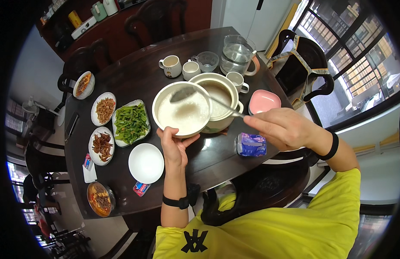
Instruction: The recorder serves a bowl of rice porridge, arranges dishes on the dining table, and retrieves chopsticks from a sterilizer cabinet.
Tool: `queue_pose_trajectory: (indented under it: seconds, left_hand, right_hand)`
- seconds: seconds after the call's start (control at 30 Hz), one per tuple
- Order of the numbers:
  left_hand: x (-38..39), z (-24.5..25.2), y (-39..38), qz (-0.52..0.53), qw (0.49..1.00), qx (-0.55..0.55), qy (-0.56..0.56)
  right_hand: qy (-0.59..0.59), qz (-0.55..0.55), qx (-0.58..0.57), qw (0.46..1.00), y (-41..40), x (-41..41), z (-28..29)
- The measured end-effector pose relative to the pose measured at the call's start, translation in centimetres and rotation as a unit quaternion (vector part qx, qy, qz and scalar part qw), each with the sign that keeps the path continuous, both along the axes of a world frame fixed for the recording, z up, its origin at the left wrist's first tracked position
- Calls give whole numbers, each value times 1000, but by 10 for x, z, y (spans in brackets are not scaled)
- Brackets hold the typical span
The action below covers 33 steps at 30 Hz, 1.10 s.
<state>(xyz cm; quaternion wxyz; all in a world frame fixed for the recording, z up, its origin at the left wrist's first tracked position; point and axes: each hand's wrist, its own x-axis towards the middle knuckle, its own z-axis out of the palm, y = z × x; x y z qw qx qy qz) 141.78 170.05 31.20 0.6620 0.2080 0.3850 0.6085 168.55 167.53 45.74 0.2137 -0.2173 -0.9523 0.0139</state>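
Observation:
My left hand holds a white bowl from its near side, thumb at the rim and fingers beneath. White porridge fills much of it. In my right hand is the handle of a metal ladle, whose blurred head hangs over the bowl; whether it touches the porridge I cannot tell. Just behind and right of the bowl stands a cream ceramic pot with more whitish porridge inside. The bowl hides part of the pot's left side.
Left are a plate of green vegetables, dishes of meat and an empty white bowl. Mugs and a glass water pitcher stand behind the pot. Pink dishes and a purple tissue pack lie right.

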Motion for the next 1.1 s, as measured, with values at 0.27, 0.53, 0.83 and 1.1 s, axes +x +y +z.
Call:
queue_pose_trajectory:
  seconds: [0.27,0.53,0.83,1.1]
  left_hand:
    - [6,5,2,55,997,-41,32]
    - [-11,0,5,56,998,-18,0]
    - [-17,2,4,83,996,-21,13]
    - [-14,0,4,63,998,-14,4]
  right_hand:
    - [326,-183,-357,856,27,18,5]
    - [124,-225,-235,937,98,23,-90]
    - [146,-176,-334,915,127,-4,-144]
    - [333,-330,-656,592,119,28,-124]
